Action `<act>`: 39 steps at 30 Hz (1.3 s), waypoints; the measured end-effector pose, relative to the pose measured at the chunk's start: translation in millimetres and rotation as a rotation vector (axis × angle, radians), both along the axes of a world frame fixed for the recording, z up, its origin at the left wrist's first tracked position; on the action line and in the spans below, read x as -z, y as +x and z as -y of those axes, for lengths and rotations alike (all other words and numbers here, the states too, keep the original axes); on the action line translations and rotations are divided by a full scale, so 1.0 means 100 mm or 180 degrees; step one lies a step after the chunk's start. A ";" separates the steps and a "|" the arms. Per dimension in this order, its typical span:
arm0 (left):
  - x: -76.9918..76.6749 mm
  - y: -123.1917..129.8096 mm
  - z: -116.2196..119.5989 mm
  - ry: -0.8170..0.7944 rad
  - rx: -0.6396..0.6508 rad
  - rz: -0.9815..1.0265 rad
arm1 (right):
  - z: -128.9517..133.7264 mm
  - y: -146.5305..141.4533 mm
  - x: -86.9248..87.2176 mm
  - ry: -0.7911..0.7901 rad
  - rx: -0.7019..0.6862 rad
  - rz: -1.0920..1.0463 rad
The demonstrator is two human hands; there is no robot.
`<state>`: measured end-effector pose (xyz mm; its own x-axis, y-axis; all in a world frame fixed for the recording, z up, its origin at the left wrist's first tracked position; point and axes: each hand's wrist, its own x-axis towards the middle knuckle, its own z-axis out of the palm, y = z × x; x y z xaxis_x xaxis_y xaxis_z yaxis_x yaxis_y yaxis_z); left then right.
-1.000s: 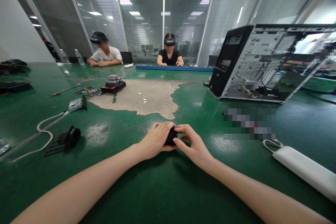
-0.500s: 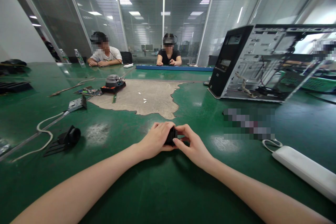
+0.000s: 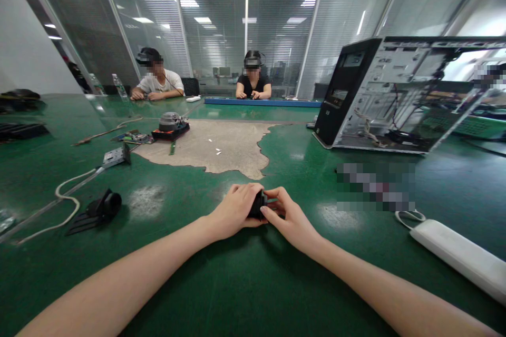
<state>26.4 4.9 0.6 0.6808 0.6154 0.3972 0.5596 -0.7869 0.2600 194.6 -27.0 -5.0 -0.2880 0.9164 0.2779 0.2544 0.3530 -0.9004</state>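
A small black object sits between my two hands just above or on the green tabletop; its kind is hard to make out. My left hand wraps over it from the left, hiding much of it. From the right, my right hand pinches its edge with thumb and fingertips. Off to the left lies a black plastic part with a round duct and a slatted base. Behind it is a small metal box near a white cable.
An opened computer case stands at the right, with a white power strip nearer me. A heatsink with fan and circuit boards lie by a bare patch of table. Two people sit across the table.
My hands stay almost in place around the black object, with only a slight shift of the right fingers. Across the table, the two people's hands and heads have moved a little.
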 end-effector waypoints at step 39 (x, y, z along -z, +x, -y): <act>0.00 0.00 0.00 -0.0008 -0.0011 -0.0015 | 0.00 0.01 0.00 0.0387 0.0150 0.0022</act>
<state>26.4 4.8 1.0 0.6805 0.6188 0.3925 0.5636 -0.7843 0.2594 195.4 -26.5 -5.0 -0.2478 0.8886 0.3859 0.2792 0.4469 -0.8499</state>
